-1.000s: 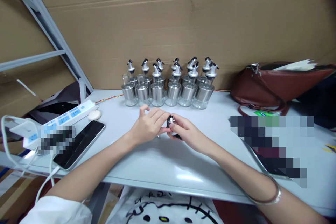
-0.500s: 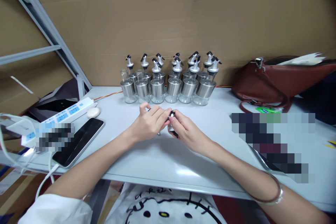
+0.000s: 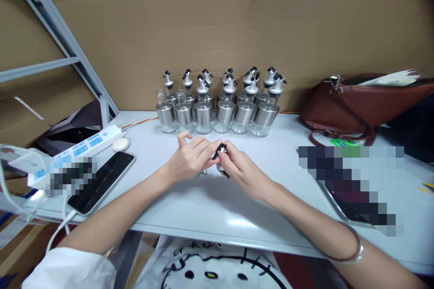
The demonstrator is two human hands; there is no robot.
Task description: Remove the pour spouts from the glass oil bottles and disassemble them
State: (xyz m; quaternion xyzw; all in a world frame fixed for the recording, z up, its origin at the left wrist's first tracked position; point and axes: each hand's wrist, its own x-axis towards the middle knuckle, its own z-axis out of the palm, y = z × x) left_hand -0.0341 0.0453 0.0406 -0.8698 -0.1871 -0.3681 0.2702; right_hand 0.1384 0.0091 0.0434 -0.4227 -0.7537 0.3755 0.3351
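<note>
Above the middle of the table, my right hand [image 3: 246,169] is closed around a pour spout [image 3: 221,150] with a black flip lever and a silver-grey body. My left hand [image 3: 190,159] meets it from the other side, thumb and fingertips pinched at the lever and index finger raised. A small silvery tip [image 3: 204,172] shows under the left hand; I cannot make out what it belongs to. Behind the hands stand two rows of glass bottles [image 3: 225,115] with steel sleeves. Most bottles carry such spouts, while two front-left bottles [image 3: 166,116] have bare necks.
On the left lie a white power strip [image 3: 110,137], a round white case [image 3: 121,145] and a black phone [image 3: 105,180] with a cable. To the right are a brown leather bag [image 3: 325,104] and a blurred dark item [image 3: 352,189]. Cardboard [image 3: 217,22] backs the table.
My left fingers have shifted slightly, and the spout's black lever shows more between the two hands. Both hands stay at nearly the same place, and the bottles have not moved.
</note>
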